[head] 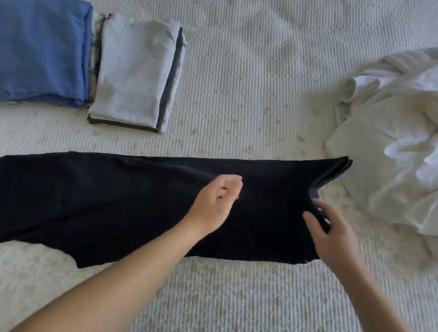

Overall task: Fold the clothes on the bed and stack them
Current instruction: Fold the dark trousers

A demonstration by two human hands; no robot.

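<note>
- Dark navy trousers [102, 202] lie stretched flat across the bed from the left frame edge to just short of the white heap on the right; their far edge runs in a straight slanted line, the near edge is ragged on the left and straight under the arms.
- Bare bedcover [248, 75] lies open between the trousers and the folded piles, and a wide bare strip fills the near side below the trousers.
- White crumpled laundry [407, 146] sits at the right edge, its lower corner just beside the narrow right end of the trousers.
- At far left, a folded blue garment [33, 51] lies on a checked piece, whose edge peeks out on its right side; touching that edge is a folded stack topped by a grey garment [136, 69] with dark layers showing at its right and near edges.
- Cream ribbed fabric with faint tan flecks covers the whole bed; a dark patch of room shows only in the top left corner.
- Left hand [217, 200] is over the middle of the trousers, fingers curled inward; whether they pinch the cloth cannot be told.
- Right hand [329, 230] is at the right part of the trousers, fingers loosely spread, tips touching the dark cloth near a raised fold.
</note>
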